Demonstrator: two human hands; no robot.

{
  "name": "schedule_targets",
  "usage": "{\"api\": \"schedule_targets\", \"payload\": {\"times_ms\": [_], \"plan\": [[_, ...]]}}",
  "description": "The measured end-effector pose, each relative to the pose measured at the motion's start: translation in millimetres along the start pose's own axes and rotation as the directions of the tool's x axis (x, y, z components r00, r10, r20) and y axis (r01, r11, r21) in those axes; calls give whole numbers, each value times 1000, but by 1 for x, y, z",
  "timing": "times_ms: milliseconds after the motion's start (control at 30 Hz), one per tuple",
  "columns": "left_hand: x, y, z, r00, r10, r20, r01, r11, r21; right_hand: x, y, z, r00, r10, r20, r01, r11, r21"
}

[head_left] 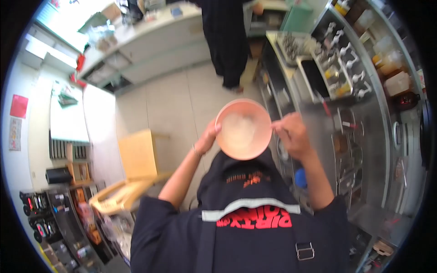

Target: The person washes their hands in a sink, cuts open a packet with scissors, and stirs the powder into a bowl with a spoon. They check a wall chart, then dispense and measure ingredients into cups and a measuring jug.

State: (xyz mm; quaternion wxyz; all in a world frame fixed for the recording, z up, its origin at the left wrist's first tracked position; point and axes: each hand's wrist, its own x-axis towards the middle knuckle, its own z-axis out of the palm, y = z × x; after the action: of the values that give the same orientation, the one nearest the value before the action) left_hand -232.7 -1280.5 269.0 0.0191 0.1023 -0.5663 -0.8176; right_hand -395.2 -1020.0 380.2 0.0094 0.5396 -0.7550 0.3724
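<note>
A round pink-orange bowl (264, 116) is held up in front of my chest. Pale, whitish contents (239, 129) lie in it; what they are is too blurred to tell. My left hand (208, 138) grips the bowl's left side, thumb over the rim. My right hand (295, 135) is closed at the opposite side, its fingertips pinched at the right rim. Whether those fingers also hold something small is hidden.
On the right runs a metal counter (314, 118) with trays and pump dispensers (337, 34). A wooden chair (136, 154) stands on the left. Another person (225, 36) in dark clothes is at the far white counter (164, 38). Shelves with boxes line the lower left.
</note>
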Motion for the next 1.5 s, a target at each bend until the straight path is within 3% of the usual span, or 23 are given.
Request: {"api": "schedule_targets", "payload": {"times_ms": [67,100,133,200,333,467,533,600,667,733,800,867,933,1033,1100,1200,1267,1333,1433,1500], "plan": [[26,0,-13,1000,11,2,-11,999,-50,11,7,15,939,313,-140,-268,925,271],[36,5,-15,1000,-20,3,20,998,-60,13,19,26,842,531,-96,-423,760,493],[50,5,-15,1000,30,9,-29,996,-84,18,34,32,848,519,-111,-405,768,497],[79,-7,-21,1000,-10,-17,10,999,-33,36,63,44,710,690,-139,-441,590,676],[137,11,-7,994,72,-78,-69,996,50,82,118,45,677,714,-176,-392,553,735],[203,16,7,987,104,-120,-106,994,-11,132,188,30,685,718,-124,-358,480,801],[234,33,16,984,36,-175,-63,987,-150,162,211,17,744,639,-192,-283,563,777],[269,21,2,973,46,-228,-82,985,-150,188,229,-2,795,582,-172,-292,616,732],[305,19,-1,963,99,-252,-129,986,-109,212,243,-22,900,368,-233,-152,767,624],[339,37,-9,965,134,-227,-155,985,-76,236,267,-49,952,136,-274,-36,939,341],[356,45,-8,971,112,-213,-136,986,-102,267,275,-75,979,39,-200,-2,983,185],[384,60,-14,950,220,-223,-215,976,44,288,299,-77,982,12,-189,24,982,186],[404,70,-19,961,197,-195,-194,980,35,303,318,-75,984,-14,-180,49,980,191],[436,73,-32,974,166,-157,-165,986,16,311,339,-67,979,98,-177,-71,985,156],[455,75,-35,979,150,-135,-152,988,-6,308,348,-53,887,433,-157,-335,840,427],[480,89,-41,973,203,-111,-201,979,25,312,350,-39,849,498,-175,-354,784,510],[496,90,-51,979,176,-102,-179,983,-26,321,347,-47,858,466,-215,-347,836,424],[517,86,-64,990,135,-37,-137,987,-85,342,346,-64,975,59,-215,-37,994,106],[538,85,-86,994,33,105,-22,995,-101,368,349,-81,989,-14,-150,0,996,-90],[552,89,-90,981,-26,193,42,996,-76,373,363,-86,986,32,-166,-54,991,-127]]}}
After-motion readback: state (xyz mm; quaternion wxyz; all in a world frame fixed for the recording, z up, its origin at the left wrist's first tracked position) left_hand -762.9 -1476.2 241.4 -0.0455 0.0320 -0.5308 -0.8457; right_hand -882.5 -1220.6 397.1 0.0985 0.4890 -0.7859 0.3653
